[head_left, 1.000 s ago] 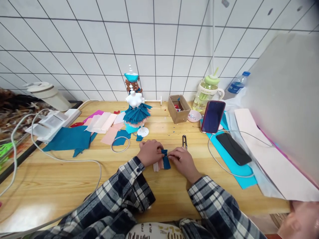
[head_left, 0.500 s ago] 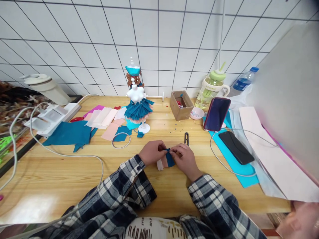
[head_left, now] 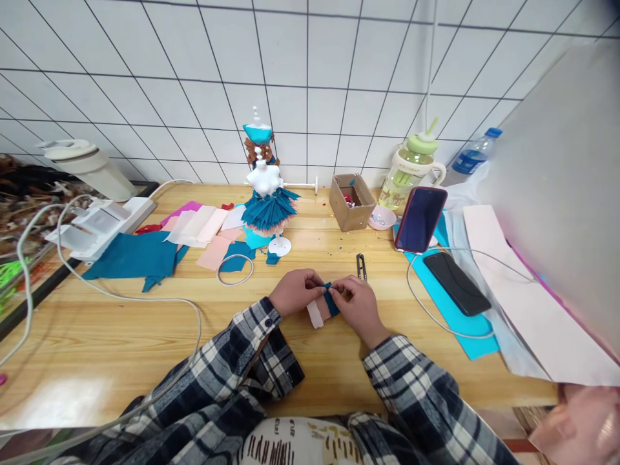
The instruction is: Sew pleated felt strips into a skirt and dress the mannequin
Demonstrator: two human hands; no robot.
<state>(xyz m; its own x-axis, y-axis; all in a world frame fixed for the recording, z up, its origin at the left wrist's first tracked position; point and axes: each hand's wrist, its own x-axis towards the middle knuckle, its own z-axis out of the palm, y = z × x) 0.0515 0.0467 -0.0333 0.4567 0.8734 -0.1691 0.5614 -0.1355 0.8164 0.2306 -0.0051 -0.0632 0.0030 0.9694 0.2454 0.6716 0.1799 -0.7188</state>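
Between my hands is a small piece of layered fabric (head_left: 325,305), teal on the right, with pink and pale strips to its left. My left hand (head_left: 296,292) pinches its upper left edge between thumb and fingers. At its upper right edge, the thumb and fingers of my right hand (head_left: 357,303) close on the teal part. Just beyond my right hand lie thread snips (head_left: 361,266), partly covered by its fingers. Behind my hands stands a small white mannequin (head_left: 264,177) wearing a pleated teal skirt (head_left: 269,210) with a pink underlayer.
Fabric scraps (head_left: 133,258) and a white ring (head_left: 235,270) lie left, near a white cable (head_left: 145,299). A cardboard box (head_left: 352,216), pink dish (head_left: 382,218), green-lidded bottle (head_left: 409,168), propped phone (head_left: 420,219) and black phone (head_left: 456,284) are at right.
The fabric piece has turned slightly, so more of its pale and pink strips shows between my hands. Both hands keep pinching it in nearly the same place. The view has shifted a little.
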